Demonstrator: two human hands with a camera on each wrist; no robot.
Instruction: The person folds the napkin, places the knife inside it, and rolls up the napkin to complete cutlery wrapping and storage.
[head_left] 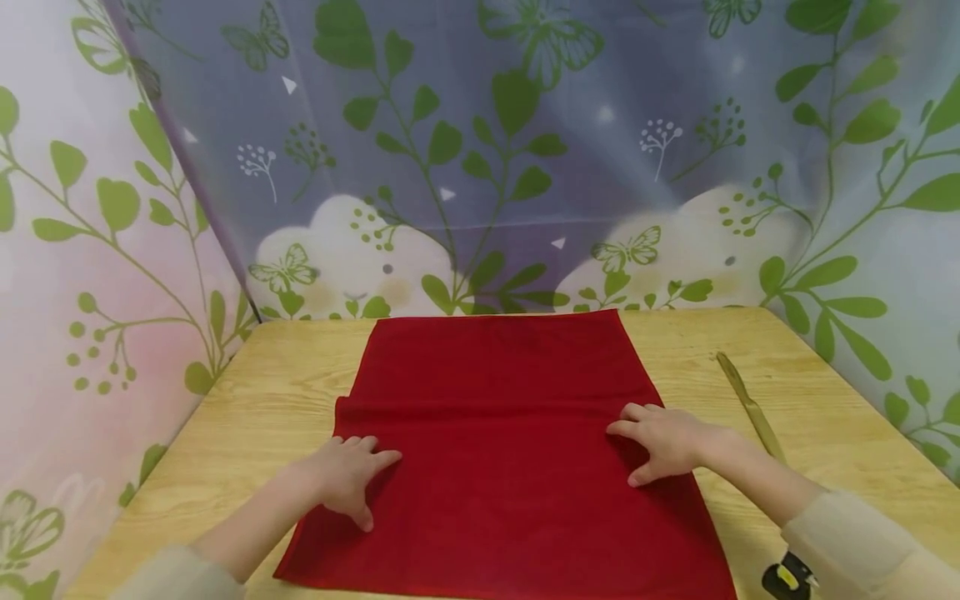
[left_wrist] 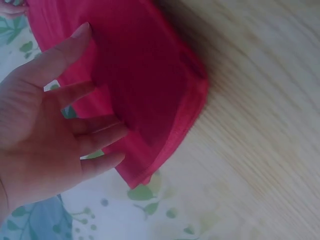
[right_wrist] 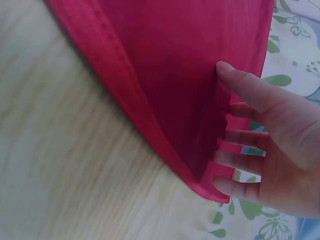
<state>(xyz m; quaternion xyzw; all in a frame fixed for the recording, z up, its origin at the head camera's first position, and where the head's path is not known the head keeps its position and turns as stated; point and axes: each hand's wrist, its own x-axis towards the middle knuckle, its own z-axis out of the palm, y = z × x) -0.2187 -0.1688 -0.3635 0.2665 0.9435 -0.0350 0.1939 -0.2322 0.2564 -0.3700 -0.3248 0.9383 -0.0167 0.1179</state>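
A red cloth lies on the wooden table, with a raised crosswise fold or ridge in its far half. My left hand rests on its left side, fingers spread and touching the fabric. On the right side, my right hand touches the cloth with fingertips and thumb apart. The left wrist view shows the left hand with loosely bent fingers against the red cloth near a corner. Similarly, the right hand meets the hemmed cloth near another corner in the right wrist view. Neither hand pinches the fabric.
A gold ribbon-like strip lies on the wooden table to the right of the cloth. Near my right sleeve sits a small black object with a yellow patch, partly hidden. Leaf-patterned curtains stand behind and beside the table.
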